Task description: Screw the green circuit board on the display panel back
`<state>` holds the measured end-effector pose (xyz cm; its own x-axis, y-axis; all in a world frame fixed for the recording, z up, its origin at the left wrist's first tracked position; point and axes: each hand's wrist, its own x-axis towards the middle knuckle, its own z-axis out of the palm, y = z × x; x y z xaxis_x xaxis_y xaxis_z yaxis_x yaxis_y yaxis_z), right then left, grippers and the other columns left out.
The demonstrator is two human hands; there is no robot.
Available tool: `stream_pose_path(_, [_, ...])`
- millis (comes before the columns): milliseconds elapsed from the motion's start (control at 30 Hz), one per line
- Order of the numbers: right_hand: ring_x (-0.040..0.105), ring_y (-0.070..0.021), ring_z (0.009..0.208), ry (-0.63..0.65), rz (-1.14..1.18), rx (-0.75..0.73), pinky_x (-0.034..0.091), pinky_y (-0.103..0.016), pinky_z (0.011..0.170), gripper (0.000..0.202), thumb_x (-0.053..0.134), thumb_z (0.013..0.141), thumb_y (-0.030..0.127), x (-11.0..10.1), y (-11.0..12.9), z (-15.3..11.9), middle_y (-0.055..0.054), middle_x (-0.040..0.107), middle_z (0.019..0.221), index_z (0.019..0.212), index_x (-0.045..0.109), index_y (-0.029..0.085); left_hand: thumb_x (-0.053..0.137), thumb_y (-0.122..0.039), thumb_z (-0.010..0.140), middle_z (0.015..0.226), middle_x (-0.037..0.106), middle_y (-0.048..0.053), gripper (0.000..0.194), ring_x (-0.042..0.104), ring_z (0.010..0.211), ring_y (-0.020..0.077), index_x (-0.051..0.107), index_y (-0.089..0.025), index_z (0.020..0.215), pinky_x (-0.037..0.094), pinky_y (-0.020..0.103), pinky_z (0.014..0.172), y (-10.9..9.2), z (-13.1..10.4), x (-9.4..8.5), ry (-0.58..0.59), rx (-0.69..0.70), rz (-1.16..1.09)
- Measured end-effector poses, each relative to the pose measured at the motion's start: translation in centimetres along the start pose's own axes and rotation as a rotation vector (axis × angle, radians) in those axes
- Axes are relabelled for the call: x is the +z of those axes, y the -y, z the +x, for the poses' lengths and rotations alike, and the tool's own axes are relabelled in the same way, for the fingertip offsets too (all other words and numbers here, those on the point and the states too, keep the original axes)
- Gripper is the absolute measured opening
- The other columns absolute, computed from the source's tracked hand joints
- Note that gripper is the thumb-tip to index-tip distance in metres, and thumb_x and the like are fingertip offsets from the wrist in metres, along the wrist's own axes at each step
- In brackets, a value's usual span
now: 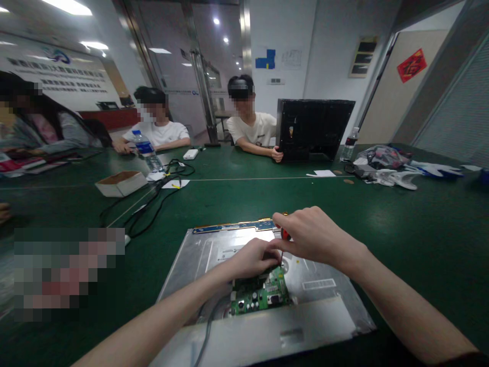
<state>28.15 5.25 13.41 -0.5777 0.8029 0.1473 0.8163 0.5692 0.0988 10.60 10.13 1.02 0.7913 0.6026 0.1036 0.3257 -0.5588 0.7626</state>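
Observation:
A flat metal display panel (263,322) lies on the green table in front of me, with a green circuit board (260,296) on its back. My right hand (311,235) is closed round a screwdriver (285,234) with a red and black handle, held upright. Its thin shaft points down at the board's upper right corner. Beside the shaft, my left hand (254,259) has its fingers curled together over the board's upper edge; what they pinch, if anything, is hidden. A narrow blue circuit strip (233,227) runs along the panel's far edge. A grey cable (208,331) crosses its near left part.
Across the table (401,239), a person's hand (277,154) steadies a black monitor housing (315,130). Black cables (153,204), an open white box (121,184) and a water bottle (147,150) are at the left. Another bottle (349,145) and plastic bags (382,157) are at the right.

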Motion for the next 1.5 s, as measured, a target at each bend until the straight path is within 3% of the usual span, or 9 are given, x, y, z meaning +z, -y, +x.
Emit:
stream_pose_path(167, [0.057,-0.0145,0.061,0.014,0.100,-0.102,0.019,-0.027,0.050,0.011,0.049,0.090,0.028,-0.2,-0.1,-0.3,-0.002,0.067,0.078,0.093,0.052,0.018,0.058,-0.007,0.078,0.082,0.072,0.002,0.017,0.064,0.075,0.0163,0.072,-0.014,0.085,0.046,0.022,0.072,0.2,0.0,0.1,-0.003,0.008,0.024])
stream_pose_path(267, [0.057,-0.0143,0.064,0.028,0.169,-0.133,0.022,-0.026,0.051,0.012,0.054,0.083,0.023,-0.5,-0.4,-0.7,-0.002,0.067,0.084,0.094,0.051,0.019,0.057,-0.007,0.079,0.081,0.072,0.001,0.018,0.063,0.073,0.0155,0.073,-0.014,0.086,0.046,0.021,0.070,0.2,0.0,0.1,0.006,0.014,0.020])
stream_pose_path(467, [0.057,-0.0153,0.059,0.001,0.053,-0.009,0.017,-0.027,0.050,0.028,0.047,0.091,0.047,0.0,-0.5,-0.4,-0.002,0.067,0.071,0.087,0.058,0.022,0.057,-0.005,0.078,0.080,0.071,0.001,0.017,0.063,0.074,0.0154,0.072,-0.013,0.083,0.045,0.021,0.072,-0.3,0.0,-0.1,0.007,0.015,0.025])
stream_pose_path(667, [0.056,-0.0135,0.061,0.016,0.126,-0.072,0.020,-0.026,0.050,0.013,0.053,0.085,0.025,-0.1,-0.7,-0.6,-0.001,0.068,0.078,0.096,0.053,0.019,0.057,-0.006,0.078,0.080,0.072,0.001,0.018,0.063,0.074,0.0150,0.073,-0.014,0.085,0.046,0.021,0.071,-0.2,0.0,-0.1,0.017,0.000,0.021])
stream_pose_path(867, [0.056,-0.0146,0.057,0.002,0.072,-0.029,0.018,-0.027,0.050,0.027,0.049,0.091,0.046,-0.3,-0.5,-0.4,-0.001,0.066,0.068,0.089,0.059,0.021,0.058,-0.007,0.078,0.081,0.072,0.002,0.017,0.065,0.074,0.0158,0.072,-0.014,0.085,0.046,0.022,0.072,-0.4,0.0,-0.1,0.012,-0.003,0.013])
stream_pose_path(967, [0.056,-0.0145,0.057,0.024,0.052,-0.032,0.018,-0.027,0.050,0.020,0.046,0.092,0.037,-0.2,-0.5,-0.3,-0.002,0.066,0.068,0.089,0.059,0.021,0.058,-0.006,0.078,0.079,0.071,0.001,0.017,0.064,0.073,0.0149,0.073,-0.014,0.081,0.045,0.022,0.073,-0.6,0.0,-0.2,-0.005,0.006,0.048])
stream_pose_path(1100, [0.056,-0.0143,0.062,0.013,0.147,-0.097,0.022,-0.026,0.051,0.015,0.054,0.084,0.023,-0.4,-0.8,-0.7,-0.002,0.067,0.080,0.098,0.054,0.019,0.057,-0.003,0.077,0.076,0.071,0.001,0.020,0.063,0.072,0.0147,0.072,-0.013,0.083,0.045,0.021,0.070,-0.4,0.0,-0.1,0.007,0.015,0.027])
stream_pose_path(1333, [0.055,-0.0145,0.059,0.049,0.108,-0.028,0.020,-0.027,0.050,0.027,0.051,0.090,0.046,-0.4,-1.0,-0.5,-0.001,0.065,0.070,0.086,0.059,0.021,0.058,-0.008,0.080,0.081,0.072,0.001,0.017,0.064,0.075,0.0158,0.072,-0.014,0.088,0.046,0.023,0.073,-0.2,-0.1,0.0,-0.003,0.002,-0.004])
stream_pose_path(1500, [0.052,-0.0119,0.058,0.059,0.131,-0.098,0.022,-0.026,0.051,0.017,0.050,0.091,0.034,-0.6,-0.9,-0.5,-0.001,0.065,0.071,0.085,0.058,0.020,0.058,-0.009,0.079,0.082,0.072,0.002,0.017,0.064,0.077,0.0163,0.073,-0.015,0.085,0.046,0.022,0.074,-0.3,-0.1,-0.1,0.010,0.013,0.044])
